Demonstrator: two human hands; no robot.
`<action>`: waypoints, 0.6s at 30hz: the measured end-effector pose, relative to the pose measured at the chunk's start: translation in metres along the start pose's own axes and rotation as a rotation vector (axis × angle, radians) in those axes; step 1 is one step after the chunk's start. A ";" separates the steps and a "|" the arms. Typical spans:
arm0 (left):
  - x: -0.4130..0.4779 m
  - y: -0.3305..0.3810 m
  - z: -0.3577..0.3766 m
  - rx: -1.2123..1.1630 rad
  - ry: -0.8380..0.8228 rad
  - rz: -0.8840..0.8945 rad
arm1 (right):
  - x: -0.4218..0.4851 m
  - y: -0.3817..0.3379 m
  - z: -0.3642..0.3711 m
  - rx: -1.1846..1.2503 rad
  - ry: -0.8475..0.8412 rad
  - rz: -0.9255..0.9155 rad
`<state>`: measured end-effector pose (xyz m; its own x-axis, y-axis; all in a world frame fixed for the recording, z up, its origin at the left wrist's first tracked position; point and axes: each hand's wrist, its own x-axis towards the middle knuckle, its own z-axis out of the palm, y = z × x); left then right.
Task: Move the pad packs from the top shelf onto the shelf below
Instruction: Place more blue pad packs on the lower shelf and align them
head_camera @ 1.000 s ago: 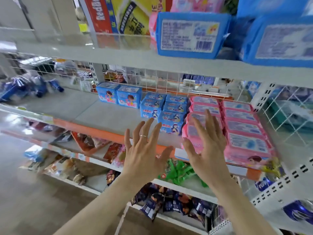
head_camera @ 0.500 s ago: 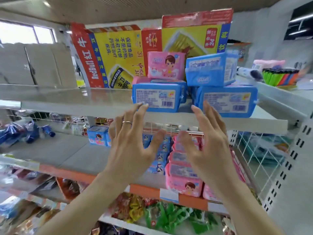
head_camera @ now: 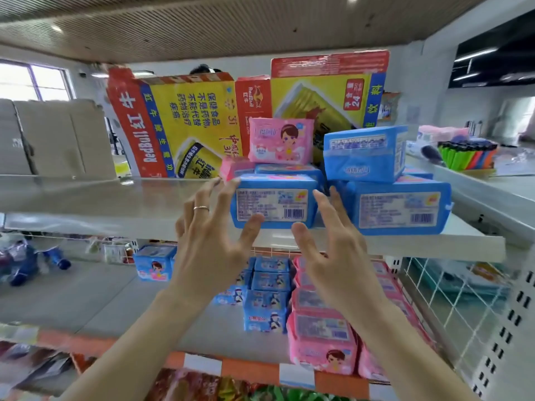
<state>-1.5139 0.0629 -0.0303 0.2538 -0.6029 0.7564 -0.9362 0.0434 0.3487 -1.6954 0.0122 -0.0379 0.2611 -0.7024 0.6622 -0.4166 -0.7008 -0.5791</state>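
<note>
One head-worn wide-angle view, facing forward, about level with the top shelf (head_camera: 115, 204), close in, ceiling (head_camera: 202, 24) overhead.

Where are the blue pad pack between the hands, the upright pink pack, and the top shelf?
blue pad pack (head_camera: 272, 208): head view, middle of its white label.
upright pink pack (head_camera: 280, 140): head view, middle of its printed front.
top shelf (head_camera: 101, 195): head view, bare surface left of the packs.

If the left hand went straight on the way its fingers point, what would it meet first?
Probably the front blue pad pack on the top shelf; the left hand is at its left end, contact unclear.
</note>
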 end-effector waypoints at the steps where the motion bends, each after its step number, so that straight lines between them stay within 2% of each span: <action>1: 0.007 -0.004 0.002 -0.020 -0.001 -0.001 | 0.005 0.001 0.003 0.001 -0.003 0.012; 12: 0.061 -0.051 0.046 -0.279 -0.071 -0.001 | 0.035 0.011 0.026 0.014 0.077 0.115; 18: 0.055 -0.059 0.062 -0.161 0.015 -0.017 | 0.035 0.029 0.030 -0.014 0.167 0.131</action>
<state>-1.4594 -0.0220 -0.0440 0.2740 -0.5925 0.7575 -0.8811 0.1611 0.4447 -1.6722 -0.0363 -0.0458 0.0564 -0.7563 0.6517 -0.4497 -0.6020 -0.6598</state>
